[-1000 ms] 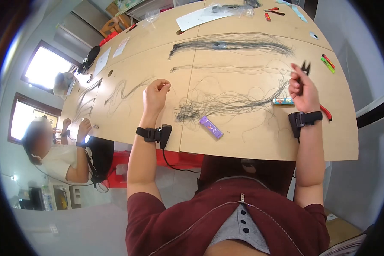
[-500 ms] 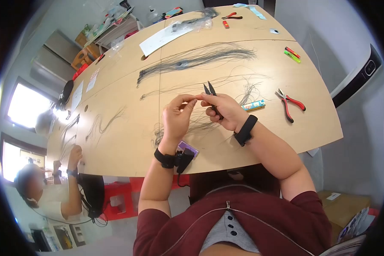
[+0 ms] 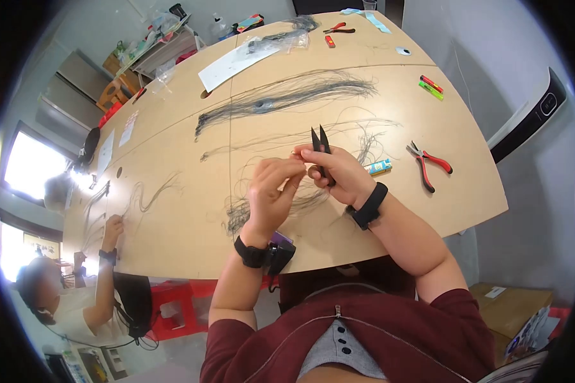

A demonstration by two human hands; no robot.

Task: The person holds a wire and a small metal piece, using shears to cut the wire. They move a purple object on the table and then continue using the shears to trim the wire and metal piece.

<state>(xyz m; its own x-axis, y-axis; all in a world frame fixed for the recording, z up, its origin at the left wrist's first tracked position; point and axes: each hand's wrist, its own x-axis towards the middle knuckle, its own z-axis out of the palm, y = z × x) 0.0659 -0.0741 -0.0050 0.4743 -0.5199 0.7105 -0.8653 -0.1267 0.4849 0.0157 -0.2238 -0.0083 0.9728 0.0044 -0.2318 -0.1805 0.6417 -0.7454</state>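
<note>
Black thread snips [image 3: 321, 143] are held in my right hand [image 3: 344, 173], blades pointing away from me and a little apart. My left hand [image 3: 272, 191] is pinched closed beside the right fingertips; whatever lies between its fingers is too fine to make out. Beneath the hands, a tangle of thin dark strands [image 3: 238, 216] spreads over the table. A sparse row of strands [image 3: 262, 142] lies just beyond, and a thicker bundle [image 3: 306, 92] farther back. Close to my right hand is a patterned lighter [image 3: 379, 166].
Red-handled pliers [image 3: 432, 165] rest at the right; another pair [image 3: 338, 29] lies at the back. Red and green lighters [image 3: 431, 87] sit near the right edge. White paper [image 3: 230, 67] lies behind the bundle. At the left, a co-worker [image 3: 89, 300] handles strands at the same table [image 3: 179, 242].
My left hand has lowered slightly and come nearer the right palm, still pinched. The right hand keeps the snips, now turned more upright. The whole view has shifted a little.
</note>
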